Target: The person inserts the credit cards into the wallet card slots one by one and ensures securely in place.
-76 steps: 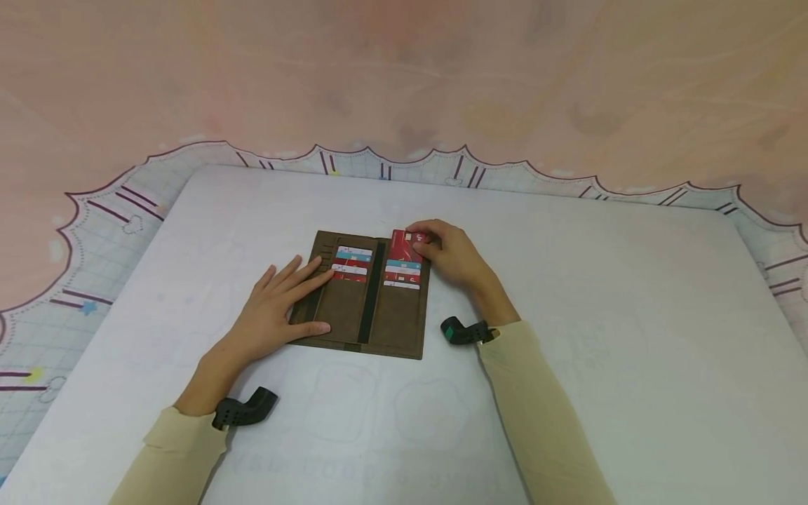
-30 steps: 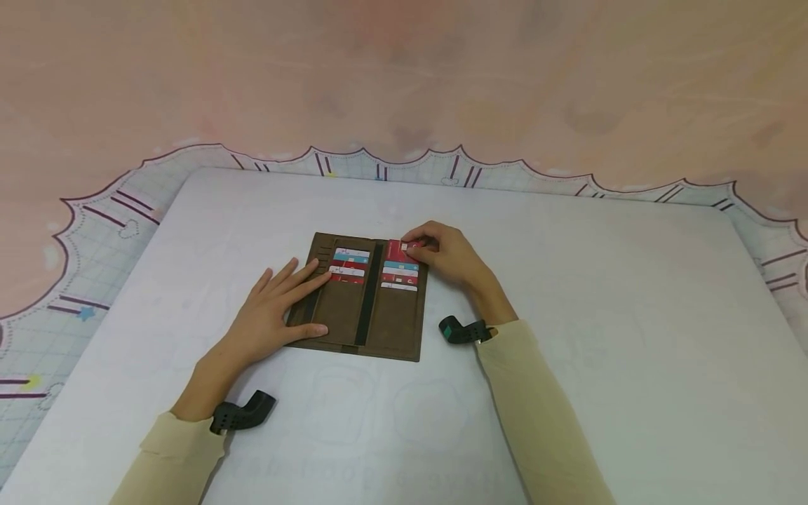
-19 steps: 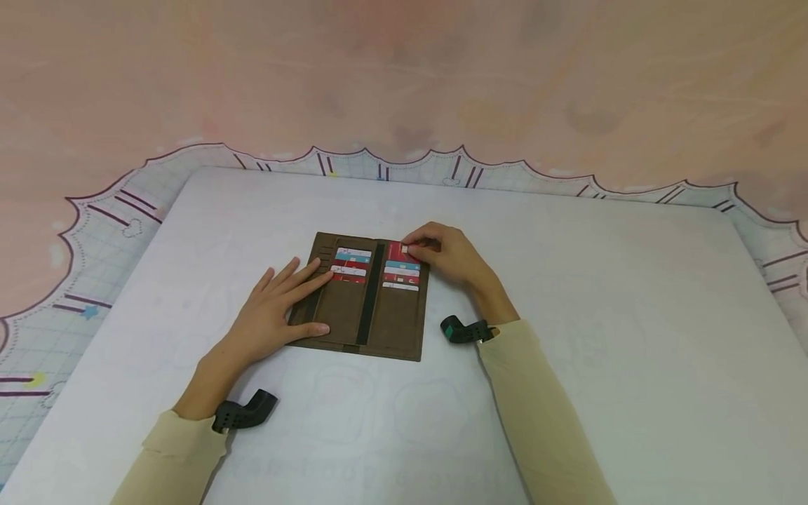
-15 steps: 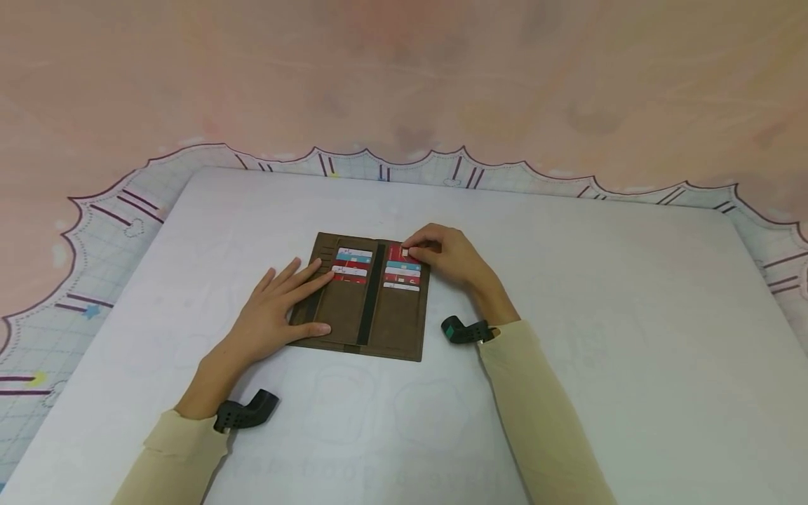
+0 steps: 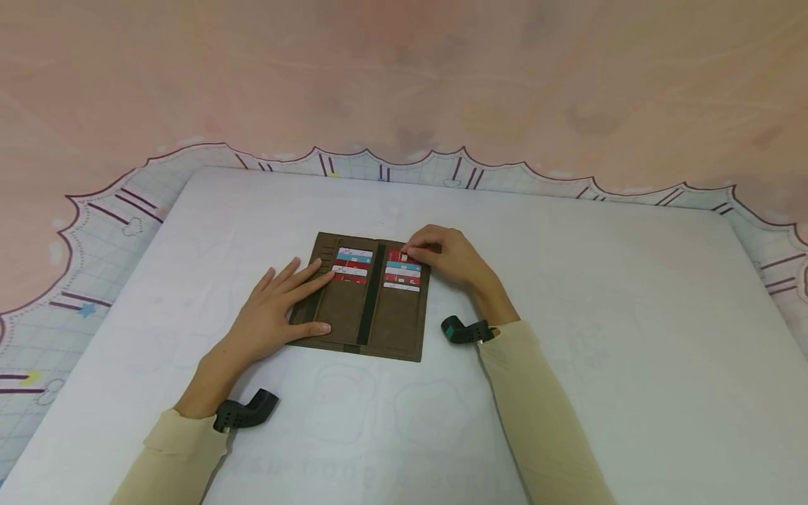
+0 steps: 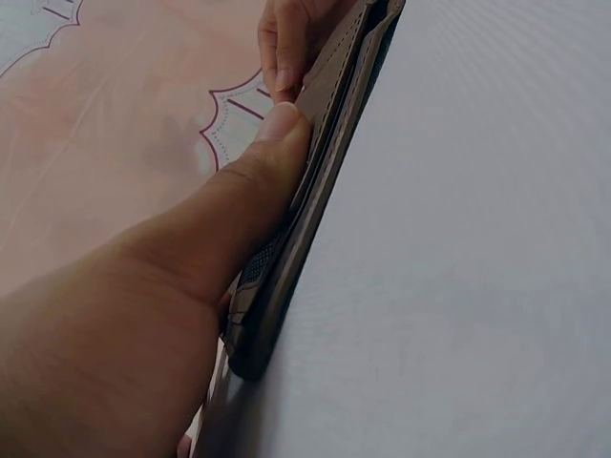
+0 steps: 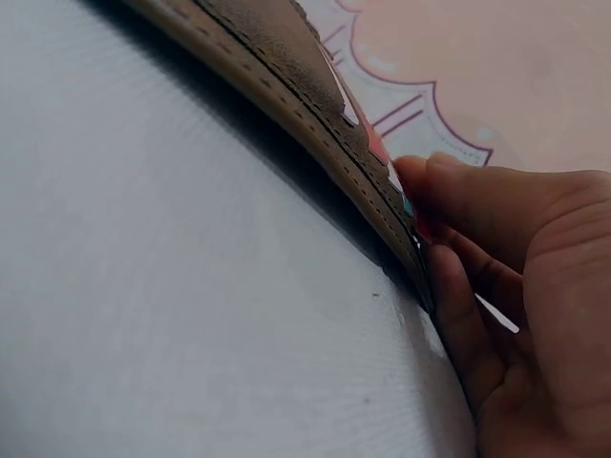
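Observation:
A brown wallet (image 5: 398, 322) lies unfolded on the white table, a dark band down its middle. Several cards (image 5: 350, 268) sit in the slots of its left half. More cards (image 5: 402, 277) fill the right half, topped by a red card (image 5: 394, 254) with a chip, mostly inside its slot. My left hand (image 5: 268, 315) rests spread on the wallet's left part, its thumb (image 6: 277, 143) along the near edge in the left wrist view. With thumb and curled fingers, my right hand (image 5: 448, 256) pinches the red card's upper edge; the right wrist view partly hides that card.
Around the wallet spreads the white table surface (image 5: 600, 315). A patterned cloth border (image 5: 416, 167) with scalloped edges runs along the far side and left, with pinkish fabric (image 5: 404, 77) beyond. Each wrist wears a black camera band (image 5: 246, 410).
The red card has slid down into the top right slot, from standing well above the wallet's edge. My right hand moved slightly toward me with it. The left hand stayed in place.

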A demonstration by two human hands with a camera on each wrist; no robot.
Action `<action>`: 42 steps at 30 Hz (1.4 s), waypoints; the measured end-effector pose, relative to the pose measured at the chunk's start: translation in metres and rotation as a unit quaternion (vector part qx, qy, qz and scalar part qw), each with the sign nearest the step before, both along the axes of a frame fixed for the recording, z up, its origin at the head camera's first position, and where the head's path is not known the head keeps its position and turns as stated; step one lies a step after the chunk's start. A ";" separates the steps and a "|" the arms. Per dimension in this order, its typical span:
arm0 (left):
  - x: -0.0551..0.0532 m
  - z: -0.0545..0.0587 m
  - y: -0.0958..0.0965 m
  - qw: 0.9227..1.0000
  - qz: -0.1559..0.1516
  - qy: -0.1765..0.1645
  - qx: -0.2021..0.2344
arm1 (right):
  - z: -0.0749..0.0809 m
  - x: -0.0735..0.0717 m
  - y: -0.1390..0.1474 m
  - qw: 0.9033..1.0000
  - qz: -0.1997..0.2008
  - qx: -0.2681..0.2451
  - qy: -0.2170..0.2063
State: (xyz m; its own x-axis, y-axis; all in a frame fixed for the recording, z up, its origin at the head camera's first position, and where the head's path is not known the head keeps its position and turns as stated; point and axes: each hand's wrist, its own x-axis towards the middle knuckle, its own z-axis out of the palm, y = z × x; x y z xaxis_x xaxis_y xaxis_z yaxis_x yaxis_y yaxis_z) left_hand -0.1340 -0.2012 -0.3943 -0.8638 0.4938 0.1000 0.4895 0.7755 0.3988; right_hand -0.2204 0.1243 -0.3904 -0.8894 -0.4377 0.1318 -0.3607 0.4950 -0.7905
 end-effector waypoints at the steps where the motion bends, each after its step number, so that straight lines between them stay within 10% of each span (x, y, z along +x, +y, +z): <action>1: 0.000 0.001 0.000 1.000 0.000 0.000 0.000 | 0.000 0.000 0.000 1.000 0.002 -0.002 0.001; 27: 0.000 0.020 0.009 0.999 0.015 -0.025 -0.041 | 0.005 -0.002 0.007 0.998 0.051 -0.013 0.016; 42: 0.004 0.004 0.004 1.000 0.013 -0.014 -0.016 | -0.003 0.005 -0.001 1.000 0.021 -0.002 0.012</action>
State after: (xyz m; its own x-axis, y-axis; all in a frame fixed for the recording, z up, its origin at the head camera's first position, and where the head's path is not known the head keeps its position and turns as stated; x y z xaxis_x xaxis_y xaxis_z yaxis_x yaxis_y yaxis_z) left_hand -0.1301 -0.1968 -0.3905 -0.8789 0.4732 0.0605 0.4578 0.8010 0.3859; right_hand -0.2149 0.1237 -0.3932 -0.8671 -0.4735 0.1550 -0.4000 0.4760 -0.7832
